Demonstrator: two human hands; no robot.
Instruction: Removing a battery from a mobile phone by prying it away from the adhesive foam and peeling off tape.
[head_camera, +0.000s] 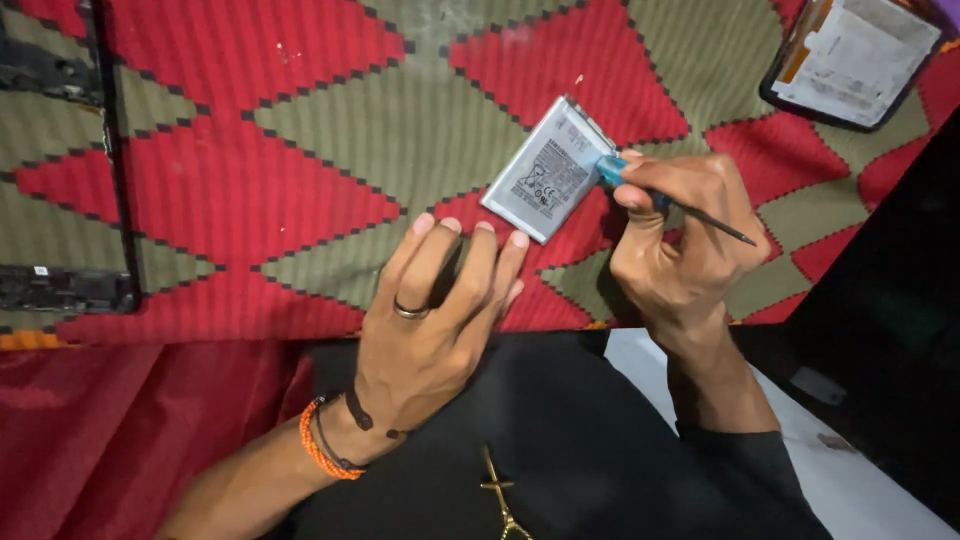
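Nearest to you, a pair of thin gold-coloured tweezers (497, 495) is lying on the black cloth (560, 440) across your lap, just below your wrists. Your left forearm is wearing an orange beaded bracelet (318, 447) and a dark cord at the wrist.

Above that, your left hand (432, 325) is resting palm down, fingers extended and held close together, with a dark ring (410, 311) on one finger. Its fingertips are reaching the lower edge of the silver phone battery (548, 170), touching it or just short of it; you cannot tell whether anything is lying under the palm.

Your right hand (690, 240) is curling into a pinch around a slim tool (668, 201) with a blue end and a dark pointed shaft. The blue end is pressing against the right edge of the battery, while the dark point is sticking out to the right, past your knuckles.

The battery is lying flat and tilted on the red and olive patterned rug (300, 150), between your two hands.

Farther off, a black phone frame (70, 170) is sitting at the left edge of the rug, and an opened phone body (850, 55) with pale inner parts is lying at the top right corner, well apart from the battery.
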